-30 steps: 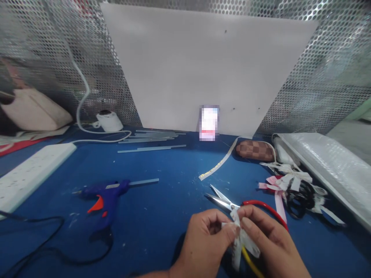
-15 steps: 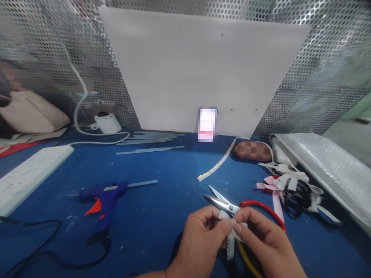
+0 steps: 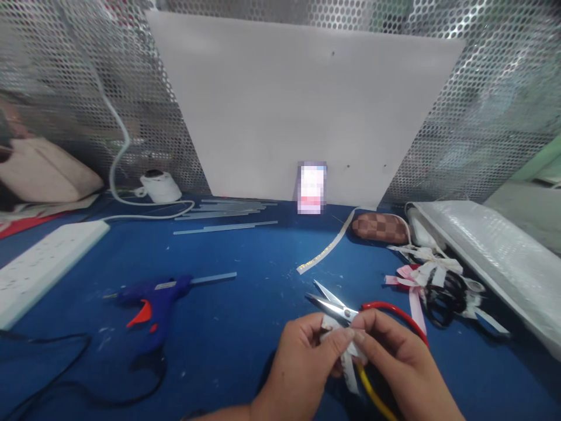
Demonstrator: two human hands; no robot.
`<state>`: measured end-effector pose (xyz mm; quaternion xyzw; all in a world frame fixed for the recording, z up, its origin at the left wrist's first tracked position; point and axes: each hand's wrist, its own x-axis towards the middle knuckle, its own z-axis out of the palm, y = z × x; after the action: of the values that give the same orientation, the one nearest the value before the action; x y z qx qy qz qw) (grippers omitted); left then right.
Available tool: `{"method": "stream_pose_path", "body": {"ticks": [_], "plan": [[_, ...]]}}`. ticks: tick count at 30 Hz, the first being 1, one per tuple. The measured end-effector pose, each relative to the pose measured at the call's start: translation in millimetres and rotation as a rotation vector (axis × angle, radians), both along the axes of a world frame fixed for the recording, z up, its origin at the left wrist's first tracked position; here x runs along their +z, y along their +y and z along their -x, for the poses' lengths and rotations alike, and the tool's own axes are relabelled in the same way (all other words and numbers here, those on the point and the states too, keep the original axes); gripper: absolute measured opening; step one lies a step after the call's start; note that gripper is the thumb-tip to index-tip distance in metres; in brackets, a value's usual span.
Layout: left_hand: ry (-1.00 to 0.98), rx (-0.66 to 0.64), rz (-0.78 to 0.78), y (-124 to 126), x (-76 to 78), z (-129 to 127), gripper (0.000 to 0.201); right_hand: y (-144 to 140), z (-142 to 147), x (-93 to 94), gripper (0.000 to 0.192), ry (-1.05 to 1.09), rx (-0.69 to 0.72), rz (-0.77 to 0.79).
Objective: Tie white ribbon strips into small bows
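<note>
My left hand pinches a white ribbon between thumb and fingers, and one printed end hangs below the grip. From the right, my right hand pinches the same ribbon, its thumb tip meeting the left thumb. Fingers hide the middle of the ribbon, so its folds are unclear. Beneath the hands lie scissors with blades parted and pointing up-left; one handle is red, the other side yellow. Beyond the blades, a strip of white ribbon with gold print lies on the blue table.
At left are a blue glue gun with its black cord and a white power strip. Clear glue sticks lie at the back. A phone leans on a white board. Ribbon bows and a checkered pouch sit right.
Both hands stay together on the ribbon. The ribbon's hanging end has swung slightly to the right, and the part above the left thumb has shifted left. The whole view has moved a little.
</note>
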<state>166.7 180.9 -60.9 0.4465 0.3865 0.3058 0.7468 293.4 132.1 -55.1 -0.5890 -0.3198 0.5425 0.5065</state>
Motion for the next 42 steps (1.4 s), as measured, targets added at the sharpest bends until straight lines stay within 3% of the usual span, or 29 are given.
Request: {"method": "stream_pose_path", "body": {"ticks": [5, 11, 17, 29, 35, 42], "plan": [[0.029, -0.029, 0.018, -2.5, 6.0, 0.5, 0.031, 0.4, 0.1, -1.0, 0.027, 0.042, 0.019, -0.009], [0.049, -0.114, 0.069, -3.9, 4.2, 1.9, 0.033, -1.4, -6.9, -7.9, 0.026, -0.212, 0.095, -0.083], [0.154, -0.181, 0.035, -3.4, 1.3, 2.3, 0.026, -2.9, -10.0, -11.1, 0.025, -0.281, 0.164, -0.104], [-0.035, 0.061, -0.041, -5.8, 8.3, -0.3, 0.025, 1.6, -0.6, -1.7, 0.025, 0.072, 0.065, -0.068], [-0.023, 0.096, -0.069, -6.8, 4.0, 1.0, 0.028, -5.6, 3.0, 9.9, 0.023, 0.036, 0.098, -0.104], [-0.072, 0.059, -0.064, -6.6, -0.4, 1.7, 0.046, -8.6, -1.9, 8.2, 0.016, -0.040, 0.072, -0.200]]}}
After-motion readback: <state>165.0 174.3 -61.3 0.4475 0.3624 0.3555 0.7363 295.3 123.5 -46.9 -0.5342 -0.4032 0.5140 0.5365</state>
